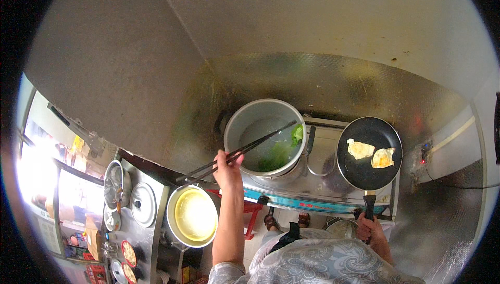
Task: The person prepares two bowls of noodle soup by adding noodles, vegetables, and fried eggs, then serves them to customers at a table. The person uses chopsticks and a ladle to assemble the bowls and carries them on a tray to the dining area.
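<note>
My left hand [229, 172] grips a pair of long dark chopsticks [256, 143] that reach across a deep metal pot [245, 131]. Water fills the pot's lower part, with green leafy vegetables [278, 158] at its right and near side. One leaf [297, 135] lies by the right wall, close to the chopstick tips. My right hand [370, 228] is closed around the black handle [369, 204] of a frying pan [361, 176]. Inside the dark pan are two fried eggs [360, 149], lightly browned in places. The pan is over the right side of the gas stove [324, 132].
A black-handled ladle or strainer [310, 143] rests between pot and pan. To the left stands another pot [170, 221] of yellowish liquid. A steel counter [150, 194] holds a lid [143, 206], a bowl [125, 182] and red dishes [129, 253]. Foil-like sheeting [332, 73] covers the wall behind.
</note>
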`<state>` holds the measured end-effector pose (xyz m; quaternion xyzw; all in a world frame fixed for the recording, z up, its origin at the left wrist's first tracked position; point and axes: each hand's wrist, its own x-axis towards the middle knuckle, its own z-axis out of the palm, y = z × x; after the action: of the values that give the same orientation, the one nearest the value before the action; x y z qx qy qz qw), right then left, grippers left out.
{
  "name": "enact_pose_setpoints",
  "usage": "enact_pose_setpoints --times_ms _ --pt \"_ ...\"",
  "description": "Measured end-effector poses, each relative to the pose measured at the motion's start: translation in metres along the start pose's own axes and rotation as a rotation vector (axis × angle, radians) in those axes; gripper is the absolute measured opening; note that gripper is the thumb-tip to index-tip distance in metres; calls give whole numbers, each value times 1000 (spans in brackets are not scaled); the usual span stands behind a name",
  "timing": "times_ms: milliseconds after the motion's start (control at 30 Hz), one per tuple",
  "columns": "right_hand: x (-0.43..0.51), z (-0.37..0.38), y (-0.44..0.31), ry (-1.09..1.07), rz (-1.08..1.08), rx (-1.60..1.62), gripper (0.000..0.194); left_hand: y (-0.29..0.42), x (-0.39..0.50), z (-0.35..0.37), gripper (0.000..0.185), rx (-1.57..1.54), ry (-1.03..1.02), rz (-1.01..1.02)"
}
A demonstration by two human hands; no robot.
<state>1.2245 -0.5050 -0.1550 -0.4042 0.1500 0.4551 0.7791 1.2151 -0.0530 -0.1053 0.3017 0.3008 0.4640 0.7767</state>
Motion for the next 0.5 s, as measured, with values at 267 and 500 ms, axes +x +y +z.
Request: enact_pose_setpoints --times_ms 267,500 --pt "-19 5 -11 13 48 -44 14 39 -22 8 21 495 -220 32" --pt "-15 -2 -15 29 63 -113 14 -37 -11 27 30 722 -238 -169"
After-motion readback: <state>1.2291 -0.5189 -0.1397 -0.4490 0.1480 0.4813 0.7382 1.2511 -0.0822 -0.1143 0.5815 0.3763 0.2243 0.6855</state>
